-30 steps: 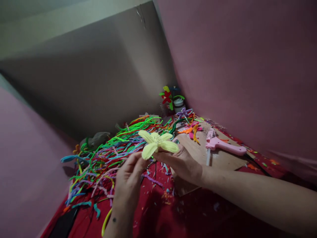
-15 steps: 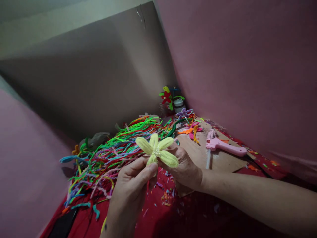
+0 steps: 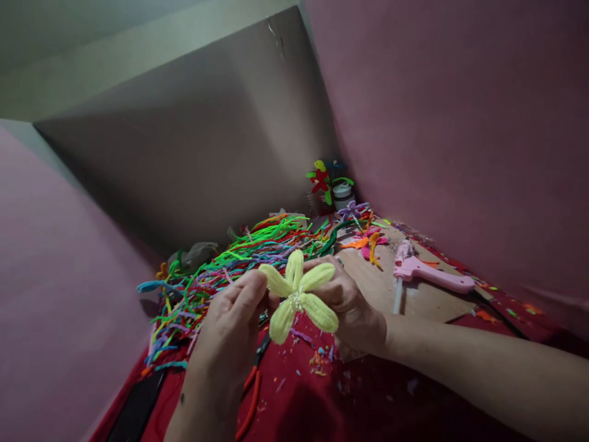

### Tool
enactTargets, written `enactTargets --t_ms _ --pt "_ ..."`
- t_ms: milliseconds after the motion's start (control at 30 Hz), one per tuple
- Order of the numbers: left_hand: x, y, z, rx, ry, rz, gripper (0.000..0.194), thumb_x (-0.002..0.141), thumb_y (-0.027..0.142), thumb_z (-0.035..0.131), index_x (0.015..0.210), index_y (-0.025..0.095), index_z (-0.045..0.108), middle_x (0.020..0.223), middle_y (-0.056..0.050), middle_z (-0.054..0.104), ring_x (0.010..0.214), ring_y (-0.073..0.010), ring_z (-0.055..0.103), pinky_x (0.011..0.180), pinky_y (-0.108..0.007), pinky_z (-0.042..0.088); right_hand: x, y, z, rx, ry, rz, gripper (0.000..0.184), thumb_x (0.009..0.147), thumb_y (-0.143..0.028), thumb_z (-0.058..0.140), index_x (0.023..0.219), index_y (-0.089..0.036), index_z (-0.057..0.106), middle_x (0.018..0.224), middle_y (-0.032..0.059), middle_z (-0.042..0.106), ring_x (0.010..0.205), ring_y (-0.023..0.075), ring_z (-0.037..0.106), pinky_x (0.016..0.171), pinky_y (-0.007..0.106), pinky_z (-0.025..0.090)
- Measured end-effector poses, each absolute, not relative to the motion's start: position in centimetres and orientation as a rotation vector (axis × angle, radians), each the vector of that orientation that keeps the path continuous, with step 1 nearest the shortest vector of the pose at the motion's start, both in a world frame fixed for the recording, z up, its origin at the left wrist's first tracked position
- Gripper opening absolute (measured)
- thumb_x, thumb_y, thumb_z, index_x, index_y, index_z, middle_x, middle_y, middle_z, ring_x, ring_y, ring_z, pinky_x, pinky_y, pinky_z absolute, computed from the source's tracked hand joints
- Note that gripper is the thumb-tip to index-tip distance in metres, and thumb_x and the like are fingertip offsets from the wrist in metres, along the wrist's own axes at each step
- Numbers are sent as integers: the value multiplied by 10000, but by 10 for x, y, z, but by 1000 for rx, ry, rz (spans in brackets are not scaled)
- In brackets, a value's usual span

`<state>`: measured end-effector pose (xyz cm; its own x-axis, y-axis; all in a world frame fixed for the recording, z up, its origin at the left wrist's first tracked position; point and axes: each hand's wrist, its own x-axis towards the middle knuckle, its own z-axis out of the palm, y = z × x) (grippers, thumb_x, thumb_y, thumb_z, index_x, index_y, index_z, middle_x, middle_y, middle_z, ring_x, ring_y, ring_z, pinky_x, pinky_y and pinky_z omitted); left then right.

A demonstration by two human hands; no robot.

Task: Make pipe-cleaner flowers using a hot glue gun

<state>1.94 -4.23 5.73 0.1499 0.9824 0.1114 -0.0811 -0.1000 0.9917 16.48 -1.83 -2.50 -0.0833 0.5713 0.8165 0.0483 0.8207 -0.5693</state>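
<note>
A pale yellow pipe-cleaner flower (image 3: 304, 291), its five petals spread around a beaded centre, is held up between my hands. My left hand (image 3: 237, 313) pinches the tip of its left petal between thumb and fingers. Behind the petals on the other side, my right hand (image 3: 356, 304) is closed on the flower; its fingertips are partly hidden. Below my left wrist lie red-handled pliers or cutters (image 3: 253, 393), partly covered by the arm.
A heap of coloured pipe cleaners (image 3: 257, 245) spreads behind my hands. On a cardboard sheet (image 3: 368, 279) at right lies a pink glue gun (image 3: 427, 273), near orange and pink petals (image 3: 370, 242). Scraps litter the red cloth (image 3: 285, 411); a dark phone-like slab (image 3: 135, 405) lies left.
My left hand has shifted from the lower petal to the left petal, and the lower petal now shows fully. The red-handled tool has come into sight. The view has swung slightly left.
</note>
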Motion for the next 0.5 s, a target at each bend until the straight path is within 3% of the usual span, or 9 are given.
enactTargets --t_ms 100,333,500 --pt "25 -42 55 1190 1069 1201 235 688 352 683 634 130 628 512 13 514 445 -85 446 439 -210 345 166 -21 -20 -544 -1642 257 124 797 -260 593 791 -281 715 999 58 639 964 215 523 874 415 378" --pt "34 -41 48 1027 1002 1164 231 683 330 679 708 104 638 531 -1 555 416 -80 451 390 -192 357 167 -22 -17 -610 -1682 154 193 836 -280 538 808 -240 725 1019 89 651 945 215 541 848 422 398" --pt "27 -50 52 1128 1067 1363 250 720 367 654 806 134 627 606 11 564 531 -91 520 492 -185 436 167 -21 -18 -644 -1653 103 200 845 -261 526 803 -230 719 993 83 647 934 216 528 828 415 413"
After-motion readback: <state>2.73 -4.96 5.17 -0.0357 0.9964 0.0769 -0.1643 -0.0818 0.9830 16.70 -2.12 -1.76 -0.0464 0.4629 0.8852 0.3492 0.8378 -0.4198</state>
